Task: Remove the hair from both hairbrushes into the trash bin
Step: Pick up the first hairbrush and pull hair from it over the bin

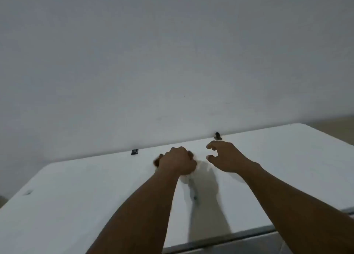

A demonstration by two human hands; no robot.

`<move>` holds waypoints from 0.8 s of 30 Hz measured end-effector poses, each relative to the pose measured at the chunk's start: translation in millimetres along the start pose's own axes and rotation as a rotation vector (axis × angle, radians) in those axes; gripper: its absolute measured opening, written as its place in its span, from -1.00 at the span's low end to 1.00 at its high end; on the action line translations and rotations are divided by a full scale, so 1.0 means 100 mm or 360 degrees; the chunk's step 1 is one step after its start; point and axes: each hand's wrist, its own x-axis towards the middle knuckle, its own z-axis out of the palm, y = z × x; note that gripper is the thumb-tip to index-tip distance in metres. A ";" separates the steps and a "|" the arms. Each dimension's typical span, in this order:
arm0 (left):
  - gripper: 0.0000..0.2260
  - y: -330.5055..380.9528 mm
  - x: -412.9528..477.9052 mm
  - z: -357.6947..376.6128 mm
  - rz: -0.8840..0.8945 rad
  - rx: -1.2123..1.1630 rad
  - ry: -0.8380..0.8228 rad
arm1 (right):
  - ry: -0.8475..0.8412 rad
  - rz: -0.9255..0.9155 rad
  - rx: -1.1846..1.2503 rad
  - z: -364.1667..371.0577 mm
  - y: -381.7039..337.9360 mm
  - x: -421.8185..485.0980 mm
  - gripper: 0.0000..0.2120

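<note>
My left hand (pixel 177 162) is closed in a fist over the white table (pixel 76 196). Brown parts of what looks like a hairbrush (pixel 157 161) stick out on both sides of the fist; most of it is hidden and blurred. My right hand (pixel 224 157) hovers just to the right of the fist, apart from it. Its fingers and thumb are curled and spread, with nothing in them. No trash bin and no second hairbrush is in view.
A plain grey wall stands behind the table. Two small dark things sit on the table's far edge: a black clip-like piece (pixel 134 151) to the left and a dark knob (pixel 217 136) just beyond my right hand. Floor shows at the far right.
</note>
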 end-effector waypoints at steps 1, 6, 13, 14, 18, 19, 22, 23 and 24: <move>-0.57 -0.01 -0.08 0.09 -0.0001 0.0004 -0.0068 | 0.0040 0.0001 0.0021 0.05 0.03 -0.08 -0.60; -0.74 -0.01 -0.46 0.44 0.0026 0.0000 0.0086 | 0.0160 0.0095 0.0021 0.18 0.13 -0.69 -0.66; -0.77 0.23 -0.79 0.31 0.0254 -0.0277 0.0148 | 0.0211 0.0213 -0.0083 -0.19 0.09 -1.25 -0.66; -0.76 0.29 -0.84 0.27 0.0307 -0.0332 0.0156 | 0.0240 0.0236 -0.0090 -0.27 0.07 -1.31 -0.65; -0.77 0.53 -1.03 0.10 0.0573 -0.0573 0.0186 | 0.0432 0.0324 -0.0007 -0.61 -0.01 -1.50 -0.56; -0.76 0.59 -1.09 0.08 0.0648 -0.0601 0.0204 | 0.0484 0.0361 0.0055 -0.68 -0.02 -1.55 -0.52; -0.74 0.75 -1.32 0.04 0.0821 -0.0650 0.0226 | 0.0686 0.0518 0.0271 -0.90 0.00 -1.76 -0.40; -0.75 0.79 -1.39 0.06 0.0874 -0.0665 0.0222 | 0.0756 0.0563 0.0377 -0.95 0.03 -1.85 -0.37; -0.76 0.83 -1.46 0.08 0.0925 -0.0675 0.0216 | 0.0820 0.0607 0.0495 -0.99 0.07 -1.95 -0.36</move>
